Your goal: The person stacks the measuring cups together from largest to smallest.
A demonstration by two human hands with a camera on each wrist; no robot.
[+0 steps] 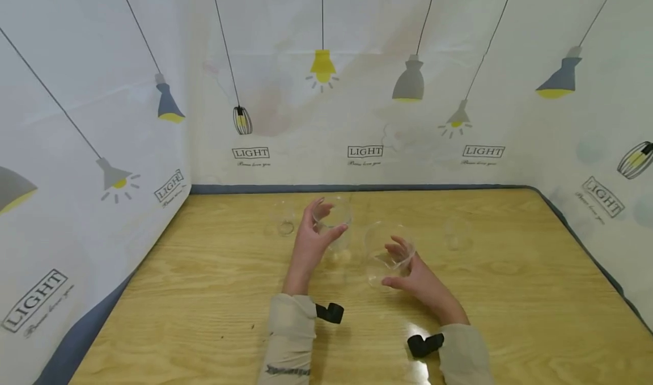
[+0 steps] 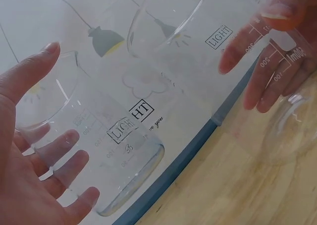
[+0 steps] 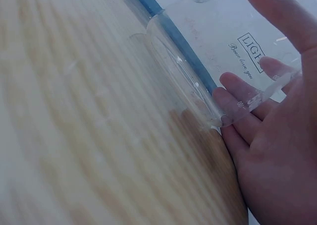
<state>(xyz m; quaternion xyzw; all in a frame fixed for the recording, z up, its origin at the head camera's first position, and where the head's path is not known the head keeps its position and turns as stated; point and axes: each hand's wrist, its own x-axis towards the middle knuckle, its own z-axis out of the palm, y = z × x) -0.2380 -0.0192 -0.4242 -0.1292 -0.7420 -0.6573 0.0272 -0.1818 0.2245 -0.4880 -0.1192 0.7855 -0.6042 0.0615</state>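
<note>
My left hand (image 1: 308,246) holds a clear glass beaker (image 1: 333,221), thumb on its near right side and fingers on the far left. In the left wrist view this beaker (image 2: 116,145) is tilted and shows white graduations. A wider clear beaker (image 1: 380,246), marked 500 ml, is in my right hand (image 1: 425,283), between thumb and fingers. The right wrist view shows this wider beaker's base (image 3: 185,71) tilted near the wooden tabletop; whether it touches cannot be told. The two beakers stand side by side, slightly apart. I see no liquid in either.
Behind the left hand stands a small clear glass vessel (image 1: 285,225). Another faint clear vessel (image 1: 456,235) is at the right, beyond the right hand. Lamp-printed cloth walls (image 1: 285,169) enclose the wooden table (image 1: 204,294) at the back and both sides.
</note>
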